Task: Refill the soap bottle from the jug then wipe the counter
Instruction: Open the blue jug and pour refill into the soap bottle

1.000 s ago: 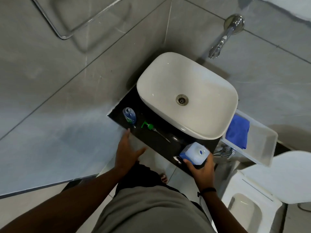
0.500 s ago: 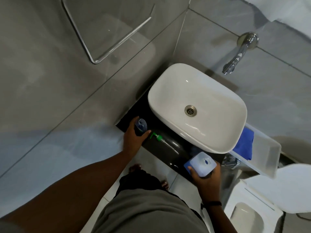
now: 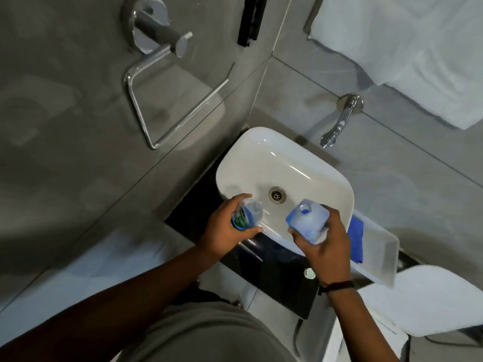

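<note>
The left hand [image 3: 226, 228] grips the soap bottle [image 3: 247, 215] over the near edge of the basin [image 3: 300, 163], its long axis tilted so the open neck leans toward the right hand [image 3: 322, 244]. That hand is wrapped round the jug [image 3: 309, 221], whose spout faces up and slightly toward the bottle. The two openings sit near each other but apart, jug mouth to the bottle's right; pouring looks to require tipping the jug leftward over the neck.

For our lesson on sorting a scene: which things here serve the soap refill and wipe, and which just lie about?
For the job: soap bottle, jug, blue cloth, counter.
Lying about: basin, tap, towel, towel ring.
</note>
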